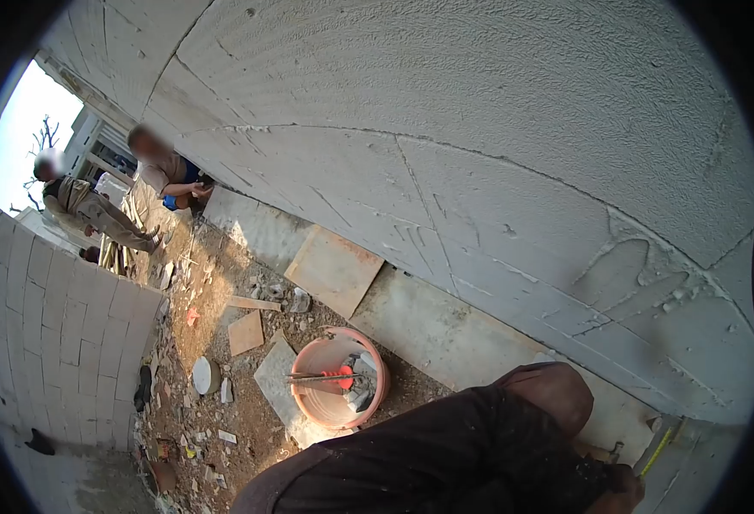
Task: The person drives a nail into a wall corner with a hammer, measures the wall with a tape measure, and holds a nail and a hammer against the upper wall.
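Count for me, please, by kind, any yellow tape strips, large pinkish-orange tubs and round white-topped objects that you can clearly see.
Yellow tape strip: 1
Large pinkish-orange tub: 1
Round white-topped object: 1
Total: 3

daylight pours in from the left here, the sky [30,116] blown almost white! sun throws warm patches across the ground [188,300], while the big wall [497,111] sits in soft grey shade. now the cloth [428,445] down front, so dark its folds nearly vanish. two far heads [146,141] are smudged by blur, straight seams bow fisheye-style, black swallows every corner.
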Tool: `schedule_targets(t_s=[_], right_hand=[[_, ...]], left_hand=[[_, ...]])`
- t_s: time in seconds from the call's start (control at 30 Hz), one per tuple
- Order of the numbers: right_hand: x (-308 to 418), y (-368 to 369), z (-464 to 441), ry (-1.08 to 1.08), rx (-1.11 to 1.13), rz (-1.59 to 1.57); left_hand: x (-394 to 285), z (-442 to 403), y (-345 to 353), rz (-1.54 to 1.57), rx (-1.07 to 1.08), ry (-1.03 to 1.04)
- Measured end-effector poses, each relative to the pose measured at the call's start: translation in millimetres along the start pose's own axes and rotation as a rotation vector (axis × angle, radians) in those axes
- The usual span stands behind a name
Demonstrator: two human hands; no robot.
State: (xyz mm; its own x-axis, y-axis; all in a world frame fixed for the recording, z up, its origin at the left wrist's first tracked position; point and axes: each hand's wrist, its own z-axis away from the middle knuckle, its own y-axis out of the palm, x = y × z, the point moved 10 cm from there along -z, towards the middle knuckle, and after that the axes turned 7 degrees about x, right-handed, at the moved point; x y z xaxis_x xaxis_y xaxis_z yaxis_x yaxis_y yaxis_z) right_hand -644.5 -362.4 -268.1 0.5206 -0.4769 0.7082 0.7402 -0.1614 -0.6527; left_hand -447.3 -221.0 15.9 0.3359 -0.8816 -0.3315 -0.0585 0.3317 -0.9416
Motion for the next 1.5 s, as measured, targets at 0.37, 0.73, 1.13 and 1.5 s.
schedule_targets(t_s=[0.37, 0.73, 1.13, 1.5], right_hand=[[-45, -43, 14, -0.032, 0.012, -0.012], [-47, -82, 74, 0.069, -0.155, 0.167], [-22, -90, 77, 0.056, -0.23, 0.368], [-36, -84, 62, 0.101, -0.192, 0.366]], left_hand=[[-26, -1, 7, -0.03, -0.015, -0.003], [-48, 48, 16, -0.195, -0.172, 0.035], [-42, 45, 11, -0.151, 0.003, 0.1], [-37, 45, 11, -0.133, 0.008, 0.08]])
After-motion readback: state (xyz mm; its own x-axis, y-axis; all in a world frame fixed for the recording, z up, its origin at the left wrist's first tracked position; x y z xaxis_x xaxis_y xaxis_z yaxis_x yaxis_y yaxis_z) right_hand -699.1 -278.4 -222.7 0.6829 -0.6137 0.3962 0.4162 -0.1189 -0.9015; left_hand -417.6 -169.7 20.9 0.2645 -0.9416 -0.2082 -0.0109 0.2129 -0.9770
